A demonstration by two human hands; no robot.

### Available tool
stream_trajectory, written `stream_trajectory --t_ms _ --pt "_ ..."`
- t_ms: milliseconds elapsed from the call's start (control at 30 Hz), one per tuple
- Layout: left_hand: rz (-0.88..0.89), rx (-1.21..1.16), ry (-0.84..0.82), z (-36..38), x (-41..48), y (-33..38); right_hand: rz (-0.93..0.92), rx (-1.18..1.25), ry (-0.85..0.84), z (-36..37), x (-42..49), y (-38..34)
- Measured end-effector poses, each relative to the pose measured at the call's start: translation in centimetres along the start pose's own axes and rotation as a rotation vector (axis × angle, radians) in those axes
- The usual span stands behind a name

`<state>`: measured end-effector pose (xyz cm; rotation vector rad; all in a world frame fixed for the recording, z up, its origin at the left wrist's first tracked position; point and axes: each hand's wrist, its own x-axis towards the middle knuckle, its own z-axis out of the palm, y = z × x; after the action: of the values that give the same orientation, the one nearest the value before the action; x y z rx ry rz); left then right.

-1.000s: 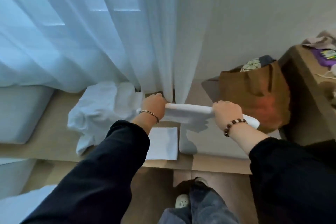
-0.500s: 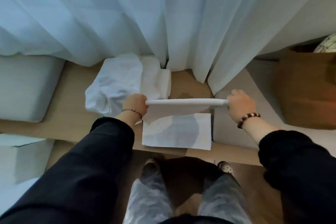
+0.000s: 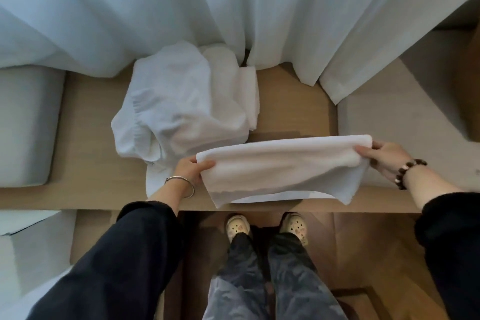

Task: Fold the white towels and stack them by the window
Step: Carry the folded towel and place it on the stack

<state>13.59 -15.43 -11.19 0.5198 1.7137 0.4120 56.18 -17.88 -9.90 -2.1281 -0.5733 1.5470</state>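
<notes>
Pinching each end of a half-folded white terry towel (image 3: pixel 283 166), the left hand (image 3: pixel 191 167) at 9 o'clock and the right hand (image 3: pixel 384 157) at 3 o'clock hold it stretched over the pale wooden window ledge (image 3: pixel 91 138); a crumpled white cloth heap (image 3: pixel 179 101) lies at 11 o'clock of it, by the sheer white curtain (image 3: pixel 233 8)

Both hands (image 3: pixel 191 167) (image 3: pixel 387 157) hold a towel (image 3: pixel 283 166) over the bench (image 3: pixel 88 122).

Sheer white curtains (image 3: pixel 181 2) hang along the far side, with cool daylight glowing through them on the left. Below them runs a pale wooden bench (image 3: pixel 85 117), with a grey cushion (image 3: pixel 26 125) at its left end and a paler cushion (image 3: pixel 394 117) at its right. The near floor (image 3: pixel 363 254) is darker brown wood.
</notes>
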Motion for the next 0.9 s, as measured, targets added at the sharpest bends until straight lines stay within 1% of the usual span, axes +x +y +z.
stream_trajectory --t_ms 33,100,200,267,367,433,500,633,700,900 --pt "-0.015 -0.049 -0.016 0.4 1.2 -0.5 0.042 0.056 -0.018 0.6 0.1 -0.1" --pt "-0.026 -0.038 0.016 1.5 3.6 -1.7 0.080 0.019 0.027 1.7 2.1 0.9" --pt "0.021 0.076 0.123 3.4 7.3 -3.8 0.059 -0.255 0.190 3.3 5.9 3.1" --pt "0.044 0.123 0.154 4.7 9.6 -5.6 0.039 -0.346 0.277 4.7 8.2 4.7" --pt "0.008 0.317 0.156 6.2 11.2 -7.6 -0.031 -0.485 0.241 7.0 10.5 6.9" --pt "0.032 0.425 0.212 6.9 11.8 -8.5 -0.014 -0.470 0.244 7.8 11.7 8.3" --pt "0.042 0.486 0.257 7.1 12.1 -8.8 0.009 -0.455 0.290 8.2 12.3 8.8" --pt "0.046 0.608 0.282 7.1 12.8 -8.5 -0.008 -0.470 0.356 8.8 12.8 8.5" --pt "0.071 0.628 0.279 7.2 13.0 -8.7 -0.034 -0.476 0.394 9.1 12.7 8.1" --pt "0.166 0.497 0.326 7.7 12.2 -9.3 -0.094 -0.539 0.460 9.2 12.5 7.4"
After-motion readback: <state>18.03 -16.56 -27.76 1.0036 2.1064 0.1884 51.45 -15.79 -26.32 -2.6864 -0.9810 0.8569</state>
